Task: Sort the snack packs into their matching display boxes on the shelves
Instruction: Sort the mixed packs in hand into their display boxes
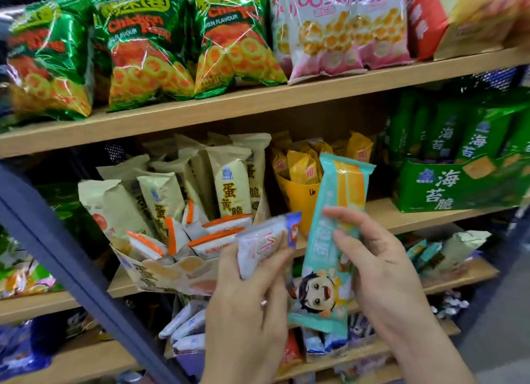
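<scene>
My left hand (pixel 249 303) grips a small white snack pack (pixel 263 243) with a blue end, held in front of the middle shelf. My right hand (pixel 381 269) holds a long teal pack (pixel 329 240) with an orange top and a cartoon child's face, upright and slightly tilted. Just behind, a cream display box (pixel 160 271) holds tall cream packs and several small white packs with orange ends (pixel 212 234). A yellow display box (pixel 301 197) with yellow packs stands behind the teal pack. A green display box (pixel 459 185) with green packs stands at the right.
The top shelf (pixel 258 96) carries green chicken-flavour bags (pixel 149 53), pink bags (pixel 329 30) and a red box. A blue-grey upright post (pixel 71 266) slants across the left. Lower shelves hold white-and-blue packs (pixel 186 326) and teal packs (pixel 424 251).
</scene>
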{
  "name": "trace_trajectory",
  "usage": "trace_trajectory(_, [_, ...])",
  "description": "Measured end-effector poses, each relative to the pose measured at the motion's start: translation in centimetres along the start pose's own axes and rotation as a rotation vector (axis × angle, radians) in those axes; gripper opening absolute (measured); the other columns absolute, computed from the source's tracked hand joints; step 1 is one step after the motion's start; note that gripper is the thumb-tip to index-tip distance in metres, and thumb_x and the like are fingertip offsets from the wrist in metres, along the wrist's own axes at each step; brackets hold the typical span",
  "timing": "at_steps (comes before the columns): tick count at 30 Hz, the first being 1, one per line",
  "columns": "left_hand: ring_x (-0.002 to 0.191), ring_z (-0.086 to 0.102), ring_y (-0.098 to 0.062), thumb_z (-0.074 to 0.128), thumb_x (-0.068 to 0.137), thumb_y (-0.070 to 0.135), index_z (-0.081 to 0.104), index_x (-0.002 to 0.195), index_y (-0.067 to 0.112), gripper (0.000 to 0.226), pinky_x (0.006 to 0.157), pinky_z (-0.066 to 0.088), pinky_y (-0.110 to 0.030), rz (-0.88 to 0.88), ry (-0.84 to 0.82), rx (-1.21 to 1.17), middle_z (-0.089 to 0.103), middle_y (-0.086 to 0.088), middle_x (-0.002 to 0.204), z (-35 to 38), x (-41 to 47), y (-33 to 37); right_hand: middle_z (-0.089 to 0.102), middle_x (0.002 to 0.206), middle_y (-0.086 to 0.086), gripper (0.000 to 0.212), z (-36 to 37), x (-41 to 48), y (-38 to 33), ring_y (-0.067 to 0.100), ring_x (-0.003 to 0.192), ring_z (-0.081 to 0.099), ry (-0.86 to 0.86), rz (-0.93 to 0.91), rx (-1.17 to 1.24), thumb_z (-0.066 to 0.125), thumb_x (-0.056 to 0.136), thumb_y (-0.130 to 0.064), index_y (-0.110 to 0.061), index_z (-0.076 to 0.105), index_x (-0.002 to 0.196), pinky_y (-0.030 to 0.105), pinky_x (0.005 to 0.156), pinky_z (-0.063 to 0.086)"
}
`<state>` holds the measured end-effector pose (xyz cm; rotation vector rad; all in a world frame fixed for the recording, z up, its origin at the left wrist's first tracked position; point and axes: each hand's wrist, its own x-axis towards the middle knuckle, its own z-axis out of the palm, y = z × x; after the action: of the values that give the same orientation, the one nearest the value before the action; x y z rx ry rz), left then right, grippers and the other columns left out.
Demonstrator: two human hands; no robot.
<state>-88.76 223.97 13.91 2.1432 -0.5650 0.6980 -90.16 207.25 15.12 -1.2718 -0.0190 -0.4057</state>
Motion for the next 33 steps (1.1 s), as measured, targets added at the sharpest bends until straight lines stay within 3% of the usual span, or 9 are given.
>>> trace_trajectory(6, [0.093,0.052,0.019,0.06,0.062,0.078,0.065,0.079,0.066,0.021,0.07,0.041,-0.005,-0.329,-0.325,-0.322,0.055,0.026,0.104,1.3,-0.8,1.2,0.073,0.109,0.004,0.079,0.3,-1.6,0.3,0.021,0.097,0.072,0.098,-0.085,0.062,0.071,0.074,-0.005,-0.056,0.042,0.126,0.038,0.074,0.06])
trace_trajectory(10, [0.106,0.063,-0.009,0.06,0.058,0.086,0.072,0.087,0.054,0.045,0.088,0.053,-0.028,-0.434,-0.461,-0.456,0.068,-0.007,0.109,3.0,-2.1,-0.7,0.073,0.105,0.0,0.085,-1.0,-2.8,1.1,0.014,0.096,0.072,0.226,-0.117,-0.105,0.071,0.084,-0.004,-0.062,0.031,0.132,0.032,0.077,0.059])
trace_trajectory(13, [0.117,0.058,-0.022,0.056,0.053,0.089,0.073,0.086,0.049,0.054,0.092,0.049,-0.035,-0.437,-0.58,-0.454,0.07,-0.002,0.105,4.2,-3.2,-1.6,0.068,0.109,-0.006,0.086,-3.7,-3.2,1.4,0.009,0.096,0.071,0.349,-0.058,-0.104,0.07,0.086,-0.009,-0.055,0.024,0.143,0.024,0.073,0.058])
trace_trajectory(16, [0.108,0.061,-0.013,0.059,0.056,0.076,0.074,0.074,0.041,0.042,0.069,0.04,-0.021,-0.45,-0.688,-0.532,0.057,0.013,0.078,5.0,-4.2,-1.2,0.075,0.101,-0.001,0.084,-6.8,-3.6,2.1,0.009,0.088,0.073,0.443,0.053,0.017,0.071,0.08,-0.011,-0.045,0.03,0.145,0.023,0.065,0.058])
trace_trajectory(19, [0.103,0.059,-0.022,0.06,0.06,0.071,0.072,0.072,0.04,0.035,0.081,0.045,-0.021,-0.424,-0.733,-0.541,0.056,0.013,0.077,6.1,-5.2,-0.9,0.074,0.104,0.007,0.077,-9.0,-4.6,3.2,0.014,0.086,0.072,0.433,0.182,0.127,0.08,0.066,-0.024,-0.019,0.051,0.138,0.028,0.066,0.06])
trace_trajectory(21, [0.089,0.057,-0.004,0.059,0.061,0.07,0.073,0.075,0.045,0.032,0.073,0.042,-0.017,-0.415,-0.722,-0.551,0.058,0.009,0.085,6.8,-5.7,-0.4,0.071,0.114,0.012,0.088,-9.6,-5.6,4.0,0.022,0.096,0.071,0.345,0.283,0.125,0.094,0.052,-0.041,-0.011,0.06,0.127,0.034,0.07,0.06])
trace_trajectory(24, [0.092,0.057,0.002,0.059,0.065,0.071,0.073,0.086,0.047,0.034,0.074,0.04,-0.015,-0.401,-0.741,-0.574,0.06,0.005,0.096,7.9,-6.0,0.2,0.068,0.12,0.019,0.1,-9.8,-6.9,5.1,0.037,0.098,0.069,0.188,0.413,0.101,0.095,0.043,-0.054,-0.012,0.059,0.126,0.047,0.072,0.055])
trace_trajectory(28, [0.089,0.062,-0.006,0.062,0.071,0.07,0.073,0.093,0.043,0.036,0.076,0.044,-0.022,-0.425,-0.779,-0.657,0.067,0.005,0.093,9.4,-5.6,1.4,0.066,0.123,0.02,0.082,-9.9,-6.6,5.9,0.04,0.104,0.061,0.029,0.437,0.092,0.093,0.053,-0.051,-0.031,0.063,0.126,0.06,0.088,0.04])
trace_trajectory(33, [0.086,0.067,-0.005,0.066,0.084,0.051,0.072,0.097,0.048,0.015,0.076,0.051,-0.017,-0.534,-0.751,-0.747,0.074,0.008,0.093,11.4,-4.5,2.8,0.068,0.102,0.033,0.066,-11.6,-4.6,5.6,0.046,0.086,0.062,0.094,0.419,-0.01,0.092,0.048,-0.057,-0.017,0.075,0.098,0.059,0.079,0.047])
